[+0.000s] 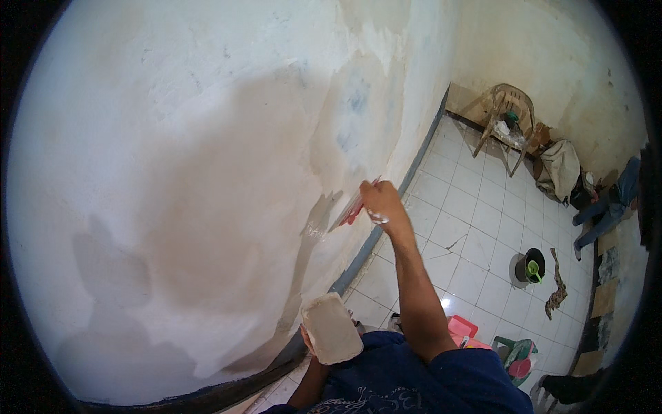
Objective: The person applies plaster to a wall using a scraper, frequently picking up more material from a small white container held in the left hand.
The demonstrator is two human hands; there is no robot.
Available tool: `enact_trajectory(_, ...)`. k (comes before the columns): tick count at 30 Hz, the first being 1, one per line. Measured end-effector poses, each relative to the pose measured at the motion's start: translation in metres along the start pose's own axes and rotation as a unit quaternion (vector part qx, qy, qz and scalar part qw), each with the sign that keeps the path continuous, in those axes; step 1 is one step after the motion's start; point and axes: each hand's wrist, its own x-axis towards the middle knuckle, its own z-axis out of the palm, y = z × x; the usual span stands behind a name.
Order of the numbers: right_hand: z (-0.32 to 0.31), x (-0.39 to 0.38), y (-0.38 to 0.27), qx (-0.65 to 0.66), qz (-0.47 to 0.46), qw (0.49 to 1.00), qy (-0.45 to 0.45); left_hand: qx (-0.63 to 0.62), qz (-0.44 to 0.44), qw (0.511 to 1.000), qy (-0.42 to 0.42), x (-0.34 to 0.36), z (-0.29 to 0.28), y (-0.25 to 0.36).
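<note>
My right hand (385, 205) is stretched out to the wall and closed round a scraper (349, 213) with red on it. The scraper's thin blade is tilted close to the wall (207, 172); I cannot tell whether it touches. White paste is smeared on the right wrist. Low in front of my body, my left hand (308, 339) grips the side of a rectangular, pale beige tub (332, 328) with rounded corners. Most of the left hand's fingers are hidden by the tub. Darker, damp-looking patches and bluish marks show on the whitish wall.
A dark skirting strip (362, 255) edges the tiled floor (469, 234). A black bucket (531, 265) with a green dipper and a crumpled rag (556, 293) lie to the right. A cluttered chair (510, 117) stands in the far corner. Another person's legs (607, 210) show at the right.
</note>
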Motion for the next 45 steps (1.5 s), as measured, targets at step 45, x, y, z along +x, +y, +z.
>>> enact_trajectory(45,0.009,-0.019,0.194,0.483,0.022,0.875,0.018,0.008,0.058,0.998,0.037,-0.003,0.010,-0.048)
